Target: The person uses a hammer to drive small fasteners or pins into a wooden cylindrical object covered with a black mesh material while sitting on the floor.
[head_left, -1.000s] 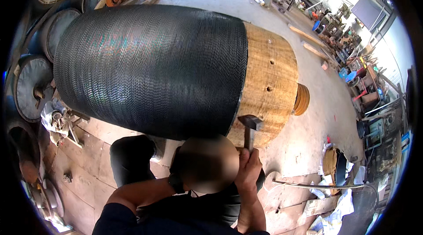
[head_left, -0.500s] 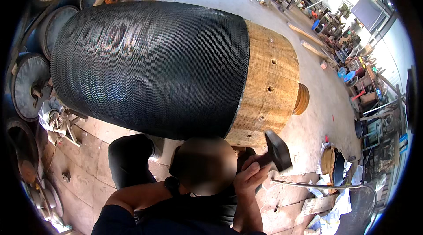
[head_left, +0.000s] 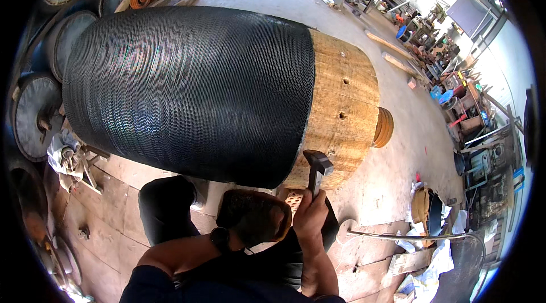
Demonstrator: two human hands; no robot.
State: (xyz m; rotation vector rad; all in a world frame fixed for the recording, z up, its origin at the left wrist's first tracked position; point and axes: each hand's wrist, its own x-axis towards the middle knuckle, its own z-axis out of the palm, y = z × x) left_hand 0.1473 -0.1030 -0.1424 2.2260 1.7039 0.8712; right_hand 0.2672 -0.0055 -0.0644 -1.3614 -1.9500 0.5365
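Observation:
My right hand (head_left: 311, 216) is wrapped round the handle of a hammer (head_left: 319, 163), held upright with its dark metal head in front of the lower part of a wooden band (head_left: 341, 92). Whether the head touches the wood I cannot tell. That band covers the right end of a large drum tightly wound with ridged black material (head_left: 193, 92). Several small holes dot the wood. Only a bit of my left hand (head_left: 237, 241) shows past the watch on its wrist; the fingers are lost against a dark, bowl-like thing (head_left: 244, 212) between my knees.
An orange-brown threaded hub (head_left: 384, 127) juts from the drum's right end. Dark rollers (head_left: 38, 112) line the left side. To the right, a thin bent rod (head_left: 409, 237) runs above boards and white wrapping (head_left: 438, 269). Tools and machine parts crowd the far right wall.
My right hand has moved up and left, bringing the hammer from a tilted position at the right to upright before the wooden band. The drum sits slightly farther left in view.

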